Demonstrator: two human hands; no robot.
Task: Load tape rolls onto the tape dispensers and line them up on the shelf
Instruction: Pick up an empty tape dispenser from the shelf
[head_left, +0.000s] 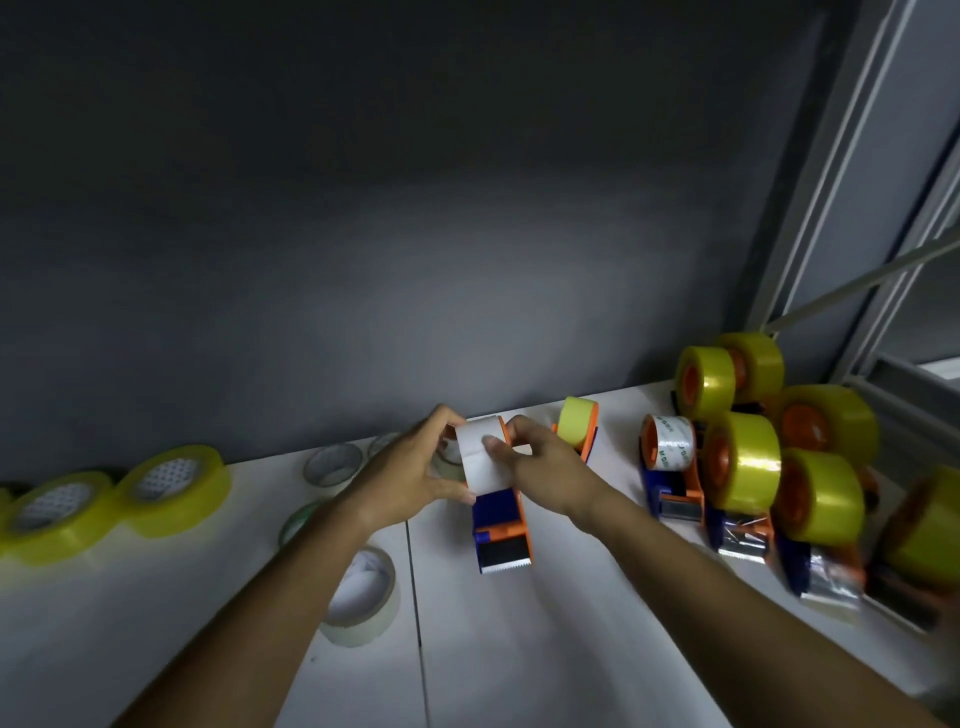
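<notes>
White tape roll (480, 460) sits mounted on an orange-and-blue tape dispenser (503, 530), and I hold it from both sides on the white shelf (545, 649). My left hand (415, 475) curls around the roll's left face, fingertips at its top edge and thumb low near the dispenser body; my right hand (540, 462) pinches the roll's right side, thumb pressed on the white outer band. Just below my grip the dispenser's serrated metal blade (506, 558) points toward me. Beyond my right hand, close by, a smaller yellow roll stands on an orange holder (577, 428). Farther right of the grip a printed clear roll rides another orange-and-blue dispenser (670, 467), and past it a cluster of yellow-tape loaded dispensers (753, 457) crowds the shelf's end beside a metal frame (841, 208). Left of my grip, clear loose rolls (332, 462) lie flat near the grey back wall (363, 234); a white-cored roll (363, 597) lies under my left forearm, and well out to the left two yellow loose rolls (119, 499) rest touching each other.
</notes>
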